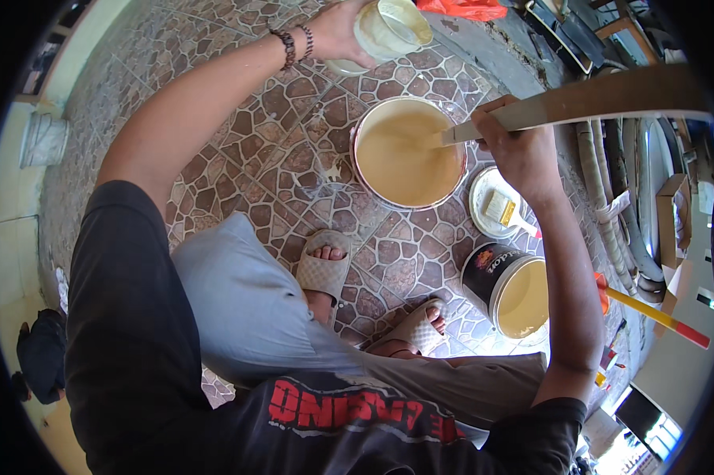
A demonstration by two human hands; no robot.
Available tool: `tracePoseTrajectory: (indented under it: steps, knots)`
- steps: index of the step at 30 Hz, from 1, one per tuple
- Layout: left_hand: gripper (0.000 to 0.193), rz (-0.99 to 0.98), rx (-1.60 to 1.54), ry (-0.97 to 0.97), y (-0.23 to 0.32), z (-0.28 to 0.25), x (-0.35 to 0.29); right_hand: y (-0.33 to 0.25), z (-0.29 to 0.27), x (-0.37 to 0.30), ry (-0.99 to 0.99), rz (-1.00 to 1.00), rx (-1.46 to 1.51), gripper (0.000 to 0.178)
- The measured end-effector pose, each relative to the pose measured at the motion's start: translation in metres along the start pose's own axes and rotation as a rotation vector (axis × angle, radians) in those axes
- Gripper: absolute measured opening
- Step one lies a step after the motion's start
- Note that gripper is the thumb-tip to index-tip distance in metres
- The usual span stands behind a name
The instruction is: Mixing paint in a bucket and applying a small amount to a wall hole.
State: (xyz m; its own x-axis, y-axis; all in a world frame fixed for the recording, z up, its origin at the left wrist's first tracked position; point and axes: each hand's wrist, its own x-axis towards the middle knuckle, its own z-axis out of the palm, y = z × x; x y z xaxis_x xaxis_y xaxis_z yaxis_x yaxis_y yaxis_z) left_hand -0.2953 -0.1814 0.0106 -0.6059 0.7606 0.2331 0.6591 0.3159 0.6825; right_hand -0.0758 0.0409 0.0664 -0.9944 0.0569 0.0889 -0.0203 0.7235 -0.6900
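Observation:
My left hand (pixel 342 33) is closed around a paint-smeared, translucent plastic cup (pixel 380 36) at the top of the head view. Its mouth tips toward the right, above the tiled floor. My right hand (pixel 521 154) grips a long flat wooden stick (pixel 558 104). The stick's lower end dips into cream-coloured paint (pixel 408 154), which shows swirl marks. That paint fills much of a round bucket (pixel 358 170) on the floor between my hands.
Beside the bucket, a paintbrush (pixel 499 207) lies on a white lid (pixel 481 226). A dark-labelled paint pail (pixel 487 269) stands nearer me. Long pipes (pixel 602 198) and a red-and-yellow handle (pixel 665 313) lie to the right. My sandalled feet (pixel 325 265) rest on patterned tiles (pixel 266 178).

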Motion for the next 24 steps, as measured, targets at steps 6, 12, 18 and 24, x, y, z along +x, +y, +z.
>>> tracePoseTrajectory:
  steps: [6,12,18,24]
  knots:
    - [0.092,-0.038,-0.081,-0.091,0.058,-0.023,-0.032,-0.004,0.011,-0.009,-0.167,0.208,0.152,0.015]
    - [0.098,-0.101,0.414,-0.060,0.077,-0.014,-0.058,0.010,0.028,0.012,0.005,-0.164,0.111,0.016]
    - [0.085,-0.155,0.423,-0.120,0.103,-0.009,-0.079,0.011,0.004,0.011,-0.001,0.015,0.021,0.026]
    - [0.098,-0.230,0.488,-0.230,0.115,-0.011,-0.089,0.008,0.027,-0.001,-0.038,0.000,0.409,0.021]
